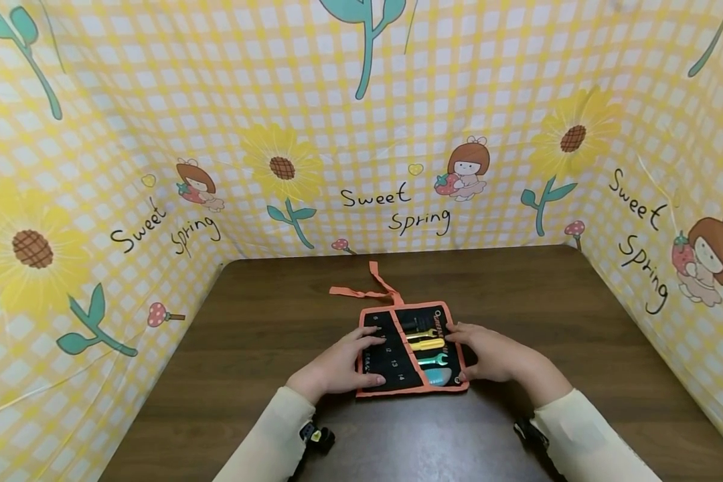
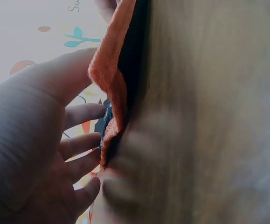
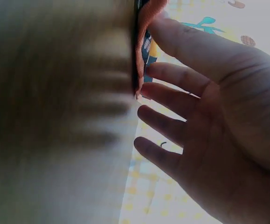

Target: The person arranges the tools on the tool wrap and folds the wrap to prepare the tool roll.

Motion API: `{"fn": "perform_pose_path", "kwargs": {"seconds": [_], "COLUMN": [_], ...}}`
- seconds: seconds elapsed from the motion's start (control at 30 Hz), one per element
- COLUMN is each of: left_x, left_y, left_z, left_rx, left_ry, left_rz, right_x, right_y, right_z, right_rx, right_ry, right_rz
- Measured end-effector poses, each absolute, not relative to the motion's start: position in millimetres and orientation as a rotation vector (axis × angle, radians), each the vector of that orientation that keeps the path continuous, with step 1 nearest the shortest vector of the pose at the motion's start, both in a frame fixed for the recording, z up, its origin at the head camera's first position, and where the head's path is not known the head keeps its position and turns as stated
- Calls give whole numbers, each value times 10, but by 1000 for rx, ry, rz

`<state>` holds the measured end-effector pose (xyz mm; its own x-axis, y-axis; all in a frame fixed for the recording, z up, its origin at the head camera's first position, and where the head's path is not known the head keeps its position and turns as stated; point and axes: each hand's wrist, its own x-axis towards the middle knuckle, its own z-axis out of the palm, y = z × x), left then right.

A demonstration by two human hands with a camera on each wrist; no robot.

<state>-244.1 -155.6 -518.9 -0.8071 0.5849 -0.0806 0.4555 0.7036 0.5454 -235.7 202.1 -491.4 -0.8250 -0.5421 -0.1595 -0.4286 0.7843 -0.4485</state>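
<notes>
A black tool pouch with orange trim lies unfolded on the table, size numbers printed on its left panel. In its right-hand pocket sit a small yellow open-ended wrench, a yellow handle, a green open-ended wrench and a light blue rounded piece. My left hand rests on the pouch's left edge, thumb and fingers relaxed over the black cloth. On the opposite edge, my right hand touches the trim with loosely spread fingers. The right wrist view shows these fingers nearly straight.
Two orange tie straps stretch from the pouch's far edge across the brown wooden table. A yellow checked cloth with printed flowers and figures walls in the back and both sides.
</notes>
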Motion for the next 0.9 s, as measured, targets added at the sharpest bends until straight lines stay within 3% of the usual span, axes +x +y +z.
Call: {"fn": "perform_pose_path", "kwargs": {"seconds": [0.4, 0.9], "left_x": [-2209, -2183], "left_y": [-1473, -1441], "left_z": [-5162, -5225], "left_rx": [998, 1133], "left_ry": [2681, 2733], "left_rz": [859, 782], "right_x": [-2125, -2075], "right_y": [1872, 1934], "right_z": [-4920, -4959], "right_rx": [-807, -999], "right_ry": [2807, 2843], "right_rz": [-684, -620]}}
